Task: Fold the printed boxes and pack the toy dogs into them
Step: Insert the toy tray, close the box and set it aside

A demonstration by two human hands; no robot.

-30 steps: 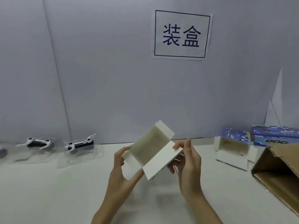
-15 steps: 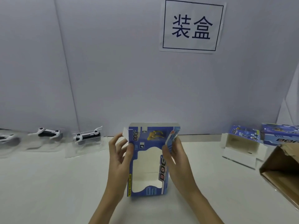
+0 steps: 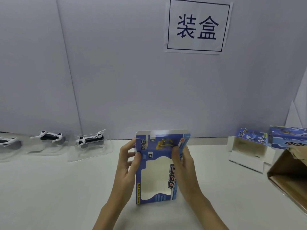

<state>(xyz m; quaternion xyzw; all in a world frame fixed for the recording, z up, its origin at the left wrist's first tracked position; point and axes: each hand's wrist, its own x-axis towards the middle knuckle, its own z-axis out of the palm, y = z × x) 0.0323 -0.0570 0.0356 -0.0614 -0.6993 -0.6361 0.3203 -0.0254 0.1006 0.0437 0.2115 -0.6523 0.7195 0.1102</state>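
Observation:
A blue printed box [image 3: 157, 170] with a cut-out window and the word DOG stands upright on the white table [image 3: 49, 188], its printed front facing me. My left hand [image 3: 127, 165] grips its left edge near the top, thumb on the front. My right hand [image 3: 184, 165] grips the right edge, thumb on the front by the side flap. Three black-and-white toy dogs lie in clear plastic trays along the back left: one [image 3: 91, 140], another [image 3: 50, 136], and a third [image 3: 8, 141] cut off by the left edge.
At the back right, a folded blue box [image 3: 249, 146] lies open toward me, and another blue box [image 3: 289, 138] sits behind it. A brown cardboard carton [image 3: 290, 176] lies on its side at the right edge. A grey wall with a paper sign [image 3: 197, 26] stands behind the table.
The box was held up with its plain inner side showing; it has been turned to show its printed front and stood on the table. Both hands shifted to its side edges.

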